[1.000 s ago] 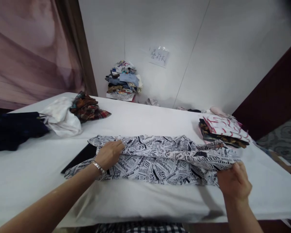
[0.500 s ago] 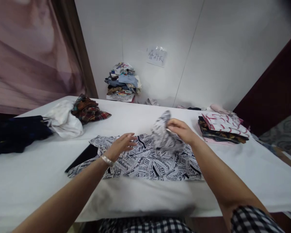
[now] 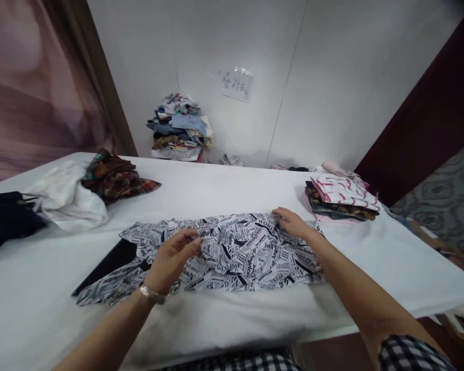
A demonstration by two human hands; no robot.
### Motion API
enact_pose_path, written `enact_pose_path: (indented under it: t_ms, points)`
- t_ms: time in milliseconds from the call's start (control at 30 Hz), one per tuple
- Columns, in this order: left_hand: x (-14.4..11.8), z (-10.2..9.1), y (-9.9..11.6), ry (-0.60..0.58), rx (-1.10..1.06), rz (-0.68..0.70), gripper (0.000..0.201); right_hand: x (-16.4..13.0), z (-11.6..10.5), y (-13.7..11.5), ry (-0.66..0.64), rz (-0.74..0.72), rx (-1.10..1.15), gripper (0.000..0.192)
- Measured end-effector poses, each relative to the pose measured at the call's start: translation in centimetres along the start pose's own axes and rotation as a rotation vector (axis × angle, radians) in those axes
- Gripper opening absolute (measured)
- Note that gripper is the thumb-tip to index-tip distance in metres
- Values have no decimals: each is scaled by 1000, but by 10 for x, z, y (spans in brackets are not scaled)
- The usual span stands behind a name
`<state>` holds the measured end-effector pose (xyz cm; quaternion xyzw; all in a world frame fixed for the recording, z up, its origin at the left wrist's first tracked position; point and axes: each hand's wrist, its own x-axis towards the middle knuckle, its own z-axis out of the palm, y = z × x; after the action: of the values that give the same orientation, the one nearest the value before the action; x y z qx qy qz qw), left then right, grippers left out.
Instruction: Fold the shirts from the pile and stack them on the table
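A white shirt with black newspaper print (image 3: 251, 252) lies across the table before me, part of it folded over and wrinkled on top. My left hand (image 3: 174, 252) pinches the fabric at the left end of that folded part, thumb and fingers together. My right hand (image 3: 294, 222) is at the far edge of the shirt, right of the middle, its fingers closed on the cloth there. A flat black piece (image 3: 110, 268) sticks out from beneath the shirt on the left, and its far part is hidden by the cloth.
At the left lie a dark navy garment (image 3: 10, 216), a crumpled white garment (image 3: 71, 198) and a plaid garment (image 3: 119, 180). Folded clothes (image 3: 342, 198) are stacked at the right. A tall clothes pile (image 3: 181, 126) stands by the wall, near a paper sign (image 3: 236, 85).
My right hand has brought the lifted cloth down onto the shirt and moved toward its far edge. My left hand has come back and taken hold of the fabric. The view has shifted right.
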<state>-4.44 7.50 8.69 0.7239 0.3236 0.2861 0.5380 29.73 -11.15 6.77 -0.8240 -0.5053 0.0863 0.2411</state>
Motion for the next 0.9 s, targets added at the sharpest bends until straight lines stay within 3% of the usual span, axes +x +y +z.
enact_pose_path:
  t_ms: [67, 167, 267, 367, 467, 533, 600, 733, 900]
  points:
    - [-3, -8, 5, 15, 349, 147, 25, 4, 4, 4, -36, -62, -89, 53]
    - [0, -25, 9, 150, 793, 127, 27, 12, 11, 8, -70, -106, -159, 50]
    - [12, -41, 11, 251, 957, 41, 33, 22, 16, 12, -78, -112, -186, 45]
    - [34, -48, 8, 281, 932, 70, 36, 28, 15, 11, -106, -114, -206, 34]
    - [55, -44, 0, 75, 926, 95, 38, 29, 12, 10, -103, -114, -154, 25]
    - [61, -38, -5, -119, 960, 65, 38, 25, 9, 11, -33, -94, -8, 25]
    - [57, -32, -8, -231, 1006, 49, 41, 19, 7, 15, 74, -59, 173, 26]
    - [35, -25, -8, -291, 1097, 28, 47, 6, 3, 25, 233, 6, 360, 28]
    - [17, -31, 8, -318, 1089, 29, 20, 1, 4, 32, 310, 56, 450, 32]
